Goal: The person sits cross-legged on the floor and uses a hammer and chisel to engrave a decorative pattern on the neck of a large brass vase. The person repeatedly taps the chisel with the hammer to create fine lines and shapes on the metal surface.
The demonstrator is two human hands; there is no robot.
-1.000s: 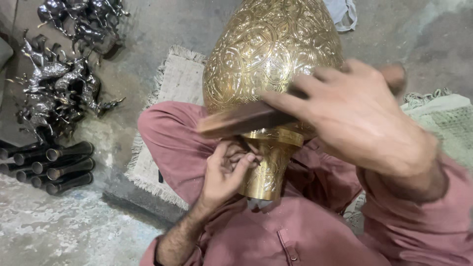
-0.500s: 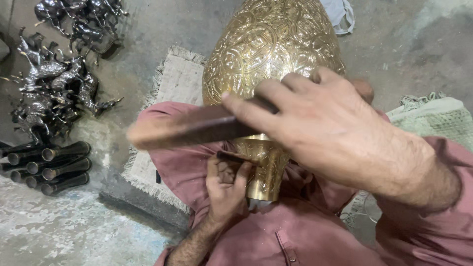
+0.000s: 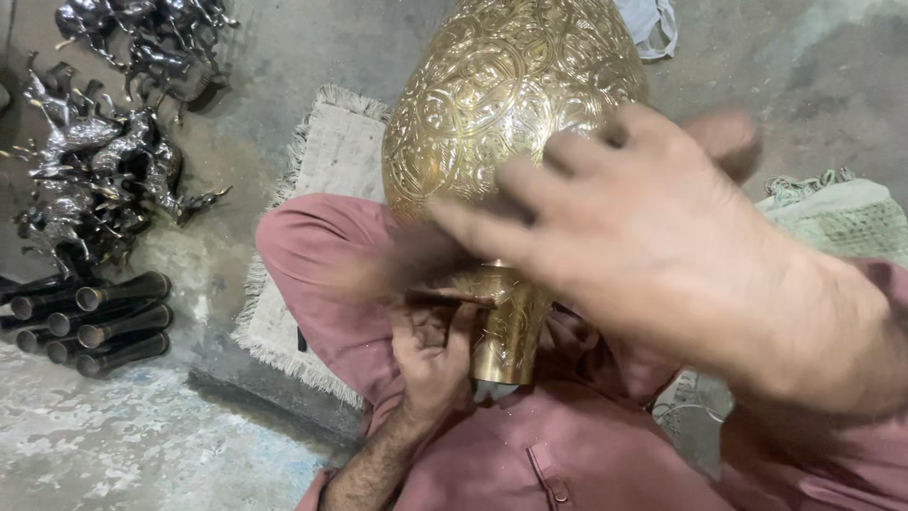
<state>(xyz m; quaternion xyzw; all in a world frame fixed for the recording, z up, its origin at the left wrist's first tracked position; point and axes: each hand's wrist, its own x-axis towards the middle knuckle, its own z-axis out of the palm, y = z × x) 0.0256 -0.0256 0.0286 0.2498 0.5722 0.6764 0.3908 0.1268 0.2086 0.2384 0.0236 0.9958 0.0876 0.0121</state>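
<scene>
Your hands work at the neck of a brass vase lying across your lap.

Your left hand sits under the vase's neck, fingers curled in a narrow grip on something small you can't make out. Your right hand is blurred in front of the vase's belly, its grip closed on a dark, smeared tool. Left of the vase lie a mat, dark tubes and metal figurines on the floor.
</scene>
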